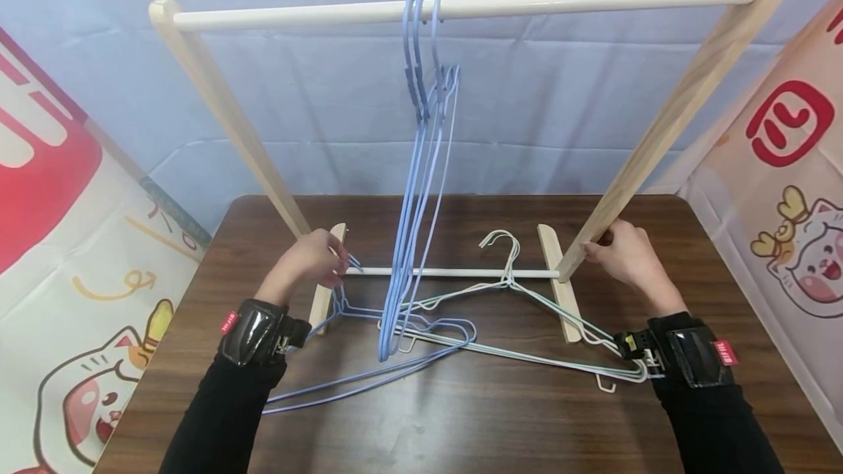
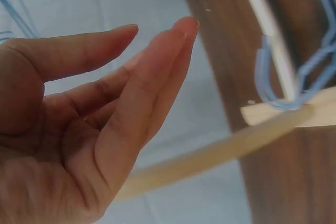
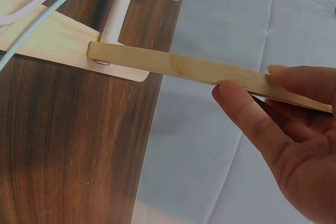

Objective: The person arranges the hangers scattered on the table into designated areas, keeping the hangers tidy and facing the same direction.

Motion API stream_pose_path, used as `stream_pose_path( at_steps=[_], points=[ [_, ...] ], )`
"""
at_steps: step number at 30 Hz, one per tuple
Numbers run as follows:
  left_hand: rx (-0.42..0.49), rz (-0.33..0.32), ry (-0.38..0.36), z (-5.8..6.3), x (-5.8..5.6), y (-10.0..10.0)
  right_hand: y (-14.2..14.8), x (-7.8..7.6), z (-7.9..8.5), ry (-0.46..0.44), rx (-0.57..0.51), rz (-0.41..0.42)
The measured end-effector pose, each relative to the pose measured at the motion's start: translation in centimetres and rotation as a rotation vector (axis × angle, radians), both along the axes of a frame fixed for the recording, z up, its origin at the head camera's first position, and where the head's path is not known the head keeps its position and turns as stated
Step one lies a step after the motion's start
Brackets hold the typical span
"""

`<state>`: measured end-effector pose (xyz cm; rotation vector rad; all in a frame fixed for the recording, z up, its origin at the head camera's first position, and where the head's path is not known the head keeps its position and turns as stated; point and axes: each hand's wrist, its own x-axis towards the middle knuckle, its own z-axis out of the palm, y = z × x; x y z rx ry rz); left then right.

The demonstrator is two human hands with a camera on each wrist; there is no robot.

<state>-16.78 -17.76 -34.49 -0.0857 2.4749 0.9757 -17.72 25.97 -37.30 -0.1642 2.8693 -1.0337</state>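
Note:
My right hand (image 1: 628,258) pinches the lower part of the clothes rack's right wooden upright (image 1: 681,112), thumb on one side and fingers on the other. Beside the left upright (image 1: 233,112), my left hand (image 1: 312,262) holds nothing; in the left wrist view its fingers (image 2: 152,77) are loosely bent, apart from the thumb. Blue hangers (image 1: 411,211) hang by their hooks from the middle of the white top rod (image 1: 560,4). More blue hangers (image 1: 395,370) lie on the table below my left hand. White and mint-green hangers (image 1: 514,353) lie towards my right wrist.
The rack's wooden feet (image 1: 549,240) stand on a dark wood-grain table (image 1: 514,423), joined by a white lower rod (image 1: 454,273). A pale blue cloth (image 1: 316,130) hangs behind, with printed cartoon sheets (image 1: 797,189) at both sides.

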Motion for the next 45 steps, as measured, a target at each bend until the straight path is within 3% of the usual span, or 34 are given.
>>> stream_pose_path(
  at_steps=[6, 11, 24, 30, 35, 45],
  points=[
    [0.027, 0.034, -0.022, -2.9, 0.6, -1.5, 0.0, 0.0, 0.0, 0.004, 0.005, 0.003],
    [0.023, 0.042, 0.001, -4.8, 1.5, -2.4, 0.0, 0.0, 0.0, 0.004, 0.004, 0.006],
    [-0.097, 0.05, -0.007, -8.8, 2.3, -3.8, 0.0, 0.1, 0.0, 0.002, 0.001, -0.004],
    [-0.125, 0.029, 0.011, -9.6, 2.4, -3.9, 0.0, 0.0, 0.0, 0.0, 0.003, -0.003],
    [-0.184, 0.013, 0.022, -9.8, 2.6, -3.8, 0.0, 0.1, 0.0, -0.002, 0.004, -0.002],
    [-0.211, 0.017, 0.017, -10.1, 2.7, -3.4, 0.0, 0.0, -0.1, -0.01, 0.0, -0.005]
  ],
)
